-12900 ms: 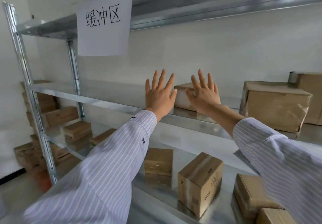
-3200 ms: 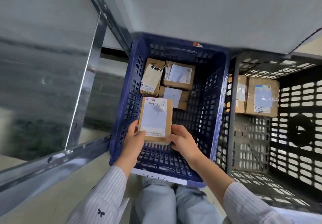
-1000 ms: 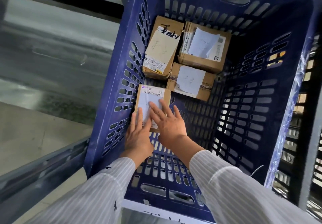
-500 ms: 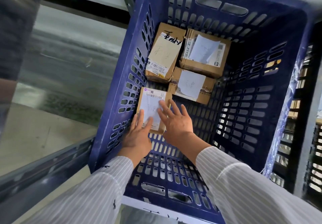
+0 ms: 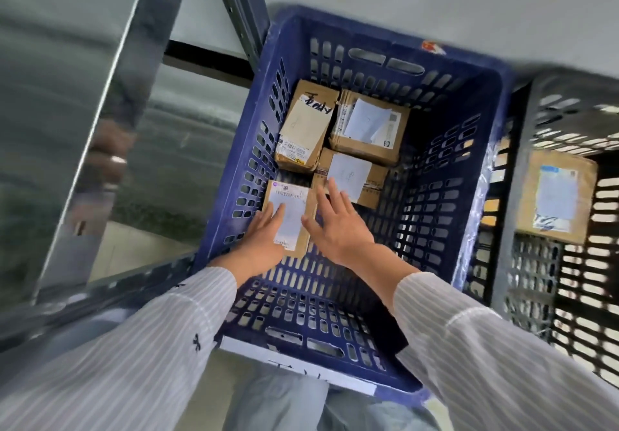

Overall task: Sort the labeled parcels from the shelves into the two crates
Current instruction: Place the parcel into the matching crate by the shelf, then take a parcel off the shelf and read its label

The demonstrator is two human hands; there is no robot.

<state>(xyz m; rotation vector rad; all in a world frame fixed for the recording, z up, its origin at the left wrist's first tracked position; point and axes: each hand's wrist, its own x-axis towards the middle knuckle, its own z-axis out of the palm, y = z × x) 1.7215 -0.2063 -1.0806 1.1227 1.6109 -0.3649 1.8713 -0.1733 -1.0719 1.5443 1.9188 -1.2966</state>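
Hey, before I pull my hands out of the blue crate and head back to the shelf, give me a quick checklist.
1. Labeled parcel lies flat on the floor of the blue crate, label up: ok.
2. Left hand not gripping: ok, fingers straight over the parcel.
3. Right hand not gripping: ok, fingers spread, holding nothing.
4. Parcel belongs in this crate: cannot tell, the label's writing is too blurred.
5. Room for more parcels: ok, bare floor shows on the crate's right side.
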